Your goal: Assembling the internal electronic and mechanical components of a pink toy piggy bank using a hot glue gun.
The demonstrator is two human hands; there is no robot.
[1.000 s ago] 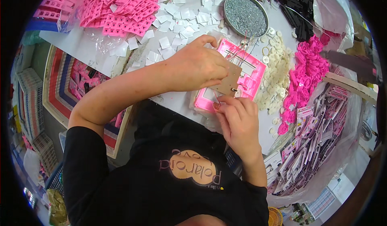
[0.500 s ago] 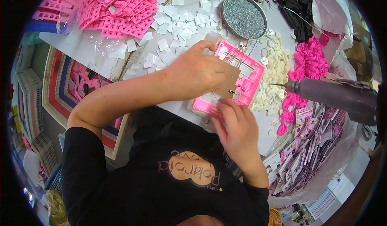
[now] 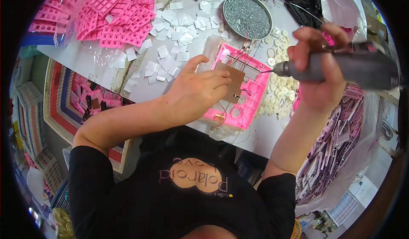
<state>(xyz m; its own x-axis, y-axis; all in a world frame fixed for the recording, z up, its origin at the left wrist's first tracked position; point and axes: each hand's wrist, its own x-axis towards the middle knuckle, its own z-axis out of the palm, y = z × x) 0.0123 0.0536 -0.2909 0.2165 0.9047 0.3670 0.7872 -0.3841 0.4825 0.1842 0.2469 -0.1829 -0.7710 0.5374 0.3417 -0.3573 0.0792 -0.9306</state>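
A brown circuit board (image 3: 232,82) lies over a pink plastic housing (image 3: 254,95) with thin red and dark wires. My left hand (image 3: 196,87) has its fingers on the board's left part, holding it; the thumb is hidden. To the right, my right hand (image 3: 321,68) grips a grey power screwdriver (image 3: 353,68), thumb on the near side and fingers over the top. Its thin bit points left, the tip near the housing's right rim. Clear plastic film sits under the housing.
A round tin of small metal screws (image 3: 248,16) stands behind the housing. White squares (image 3: 164,51) lie scattered at left, and cream round parts (image 3: 279,96) at right. Pink keypads (image 3: 115,13) fill the far left. A bag of flat printed pieces (image 3: 328,153) stands at right.
My right hand has left the housing's near edge and taken hold of the screwdriver, whose bit has swung left and away from me. My left hand stays on the board.
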